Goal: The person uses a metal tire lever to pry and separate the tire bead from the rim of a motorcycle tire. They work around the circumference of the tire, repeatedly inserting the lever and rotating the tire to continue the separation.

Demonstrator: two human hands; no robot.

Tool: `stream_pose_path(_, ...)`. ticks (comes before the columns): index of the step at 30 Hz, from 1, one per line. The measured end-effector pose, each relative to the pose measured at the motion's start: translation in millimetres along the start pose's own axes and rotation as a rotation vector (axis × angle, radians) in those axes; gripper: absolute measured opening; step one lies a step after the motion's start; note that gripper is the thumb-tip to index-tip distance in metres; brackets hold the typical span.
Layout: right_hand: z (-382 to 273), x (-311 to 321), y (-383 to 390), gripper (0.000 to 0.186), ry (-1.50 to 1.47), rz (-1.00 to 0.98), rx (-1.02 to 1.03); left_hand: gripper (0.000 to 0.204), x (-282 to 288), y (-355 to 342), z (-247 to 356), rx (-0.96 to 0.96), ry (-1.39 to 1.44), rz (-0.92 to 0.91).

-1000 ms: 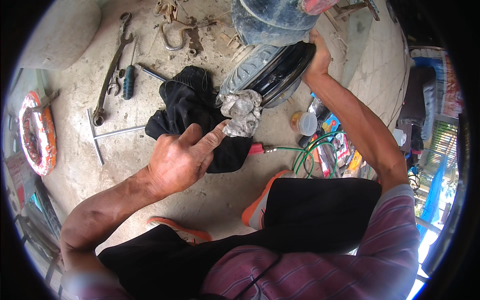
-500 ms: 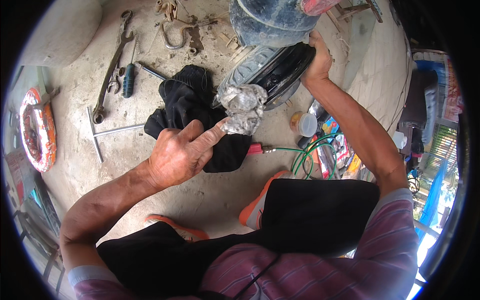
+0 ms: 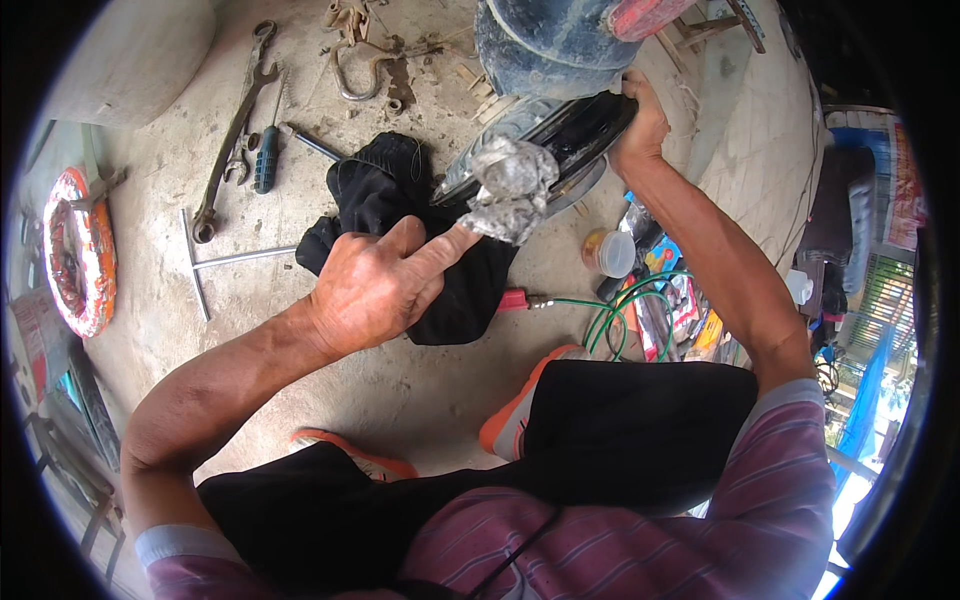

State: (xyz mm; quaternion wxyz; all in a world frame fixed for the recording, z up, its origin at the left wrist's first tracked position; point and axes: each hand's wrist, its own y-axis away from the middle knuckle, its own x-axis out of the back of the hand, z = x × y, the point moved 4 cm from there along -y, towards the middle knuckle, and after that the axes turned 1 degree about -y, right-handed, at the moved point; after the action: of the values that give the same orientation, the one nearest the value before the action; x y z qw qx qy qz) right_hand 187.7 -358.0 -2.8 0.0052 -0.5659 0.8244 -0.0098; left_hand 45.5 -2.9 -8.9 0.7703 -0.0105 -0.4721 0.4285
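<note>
My left hand (image 3: 375,290) is closed, its index finger stretched along a crumpled silvery-grey wad (image 3: 513,190). Whether the wad is cloth, plastic or foil, I cannot tell. It lies against the near side of a small black wheel with a tyre (image 3: 565,135), covering part of it. At the wheel's far right edge, my right hand (image 3: 642,125) grips the rim, with some fingers hidden behind it. Under the wad and my left hand, a black cloth (image 3: 385,190) is bunched on the floor.
Spanners (image 3: 235,140), a screwdriver (image 3: 265,160) and a T-handle wrench (image 3: 240,261) lie at left. A dusty blue-grey rounded object (image 3: 550,50) overhangs the wheel. A lidded jar (image 3: 612,252) and a green hose (image 3: 610,320) are right of the cloth. An orange-and-silver wrapped ring (image 3: 75,255) is far left.
My left hand and the wad have moved right and away from me across the wheel. The wheel is slightly tipped, showing less tread. My right hand keeps its grip.
</note>
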Motion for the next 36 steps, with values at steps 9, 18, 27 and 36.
stream_pose_path(9, -2, 1, 0, 0.054, -0.072, 0.07, -0.061, 0.061, -3, 40, -27, 0.097, 0.053, -0.141)
stream_pose_path(18, -2, 2, -11, 0.046, -0.087, 0.225, -0.101, 0.062, -6, 14, -19, 0.077, 0.125, -0.056)
stream_pose_path(27, 27, 35, -53, 0.041, -0.294, 0.269, -0.229, 0.058, -11, -43, -5, 0.011, 0.149, 0.06)
stream_pose_path(36, 15, 22, -41, 0.039, -0.114, 0.297, -0.158, 0.064, -21, 7, -26, 0.067, 0.064, -0.078)
